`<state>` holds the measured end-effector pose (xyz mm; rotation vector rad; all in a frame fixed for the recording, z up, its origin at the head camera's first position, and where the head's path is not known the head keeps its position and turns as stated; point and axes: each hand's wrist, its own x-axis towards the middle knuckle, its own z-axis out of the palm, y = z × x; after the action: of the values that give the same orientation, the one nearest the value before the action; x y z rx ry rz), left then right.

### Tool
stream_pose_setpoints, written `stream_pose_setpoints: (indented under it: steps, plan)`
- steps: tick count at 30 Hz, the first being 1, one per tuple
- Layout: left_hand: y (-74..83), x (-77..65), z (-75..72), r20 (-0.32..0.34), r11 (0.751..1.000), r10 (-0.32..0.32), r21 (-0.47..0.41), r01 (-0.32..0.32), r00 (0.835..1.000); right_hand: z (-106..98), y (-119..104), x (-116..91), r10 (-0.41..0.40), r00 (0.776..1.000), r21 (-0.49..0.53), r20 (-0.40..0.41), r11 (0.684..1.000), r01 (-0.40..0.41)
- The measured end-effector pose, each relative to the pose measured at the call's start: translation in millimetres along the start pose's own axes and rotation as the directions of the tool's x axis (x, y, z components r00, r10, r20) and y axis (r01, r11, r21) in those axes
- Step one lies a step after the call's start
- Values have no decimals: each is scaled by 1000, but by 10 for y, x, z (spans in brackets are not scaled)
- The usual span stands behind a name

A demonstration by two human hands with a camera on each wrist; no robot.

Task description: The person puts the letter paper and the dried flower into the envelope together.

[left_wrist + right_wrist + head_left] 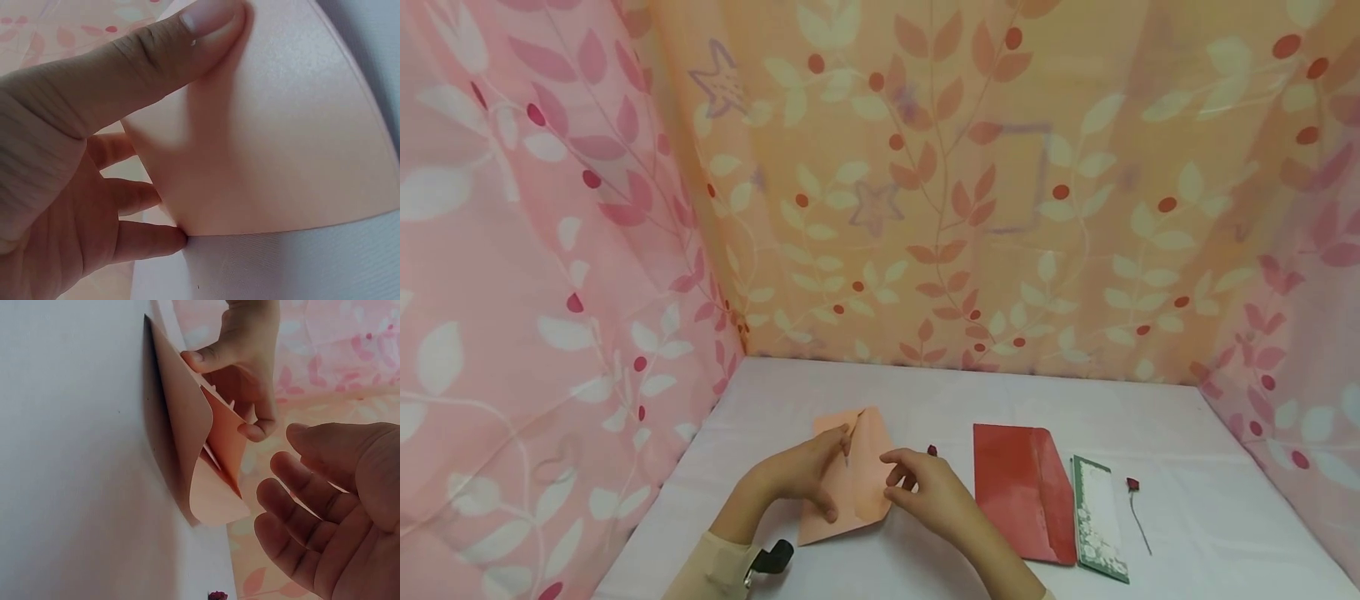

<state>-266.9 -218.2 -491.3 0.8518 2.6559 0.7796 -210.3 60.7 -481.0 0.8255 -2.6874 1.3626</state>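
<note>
A peach envelope (842,492) is on the near middle of the white table, tilted up along one side in the right wrist view. My left hand (805,467) grips its left side, the thumb (206,19) lying across one face and the other fingers (150,240) at the edge and behind. Its mouth gapes, with the flap (215,494) bent outward. To the right of the envelope, my right hand (932,492) hovers with loosely bent fingers (281,500). A gap separates them from the paper in the right wrist view, and they hold nothing.
Right of my hands lie a red envelope (1011,483), a green-bordered card (1097,517) and a small red rose (1133,483) on a thin stem. Another dark red flower head (932,451) shows behind my right hand. Patterned curtains (880,208) enclose the table.
</note>
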Motion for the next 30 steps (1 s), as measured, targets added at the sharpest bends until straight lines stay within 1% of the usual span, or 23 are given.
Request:
stream_pose_setpoints:
  steps: [5, 9, 12, 17, 23, 30]
  plan:
    - [-3, 2, 6, 10, 1000, -19, 17, 19, 1000, -25, 47, 1, -13, 1000, -77, -25, 997, 12]
    - [-2, 11, -3, 6, 1000, -9, 20, 8, 1000, -73, 106, 19, -11, 998, -141, -68, 990, 2]
    - [3, 15, -10, 10, 1000, -4, 16, 4, 1000, -119, 147, 30, 6, 995, -119, -98, 993, -17]
    - [-6, 13, -13, 17, 1000, -11, 6, 11, 1000, -189, 199, 42, 73, 986, -57, -148, 995, -82]
    - [3, 18, -36, 16, 1000, -15, -8, 15, 1000, -268, 244, 45, 133, 968, -65, -214, 987, -150]
    - [31, 2, -35, 21, 999, -22, -29, 23, 1000, -269, 381, 43, 193, 949, -69, -250, 974, -217]
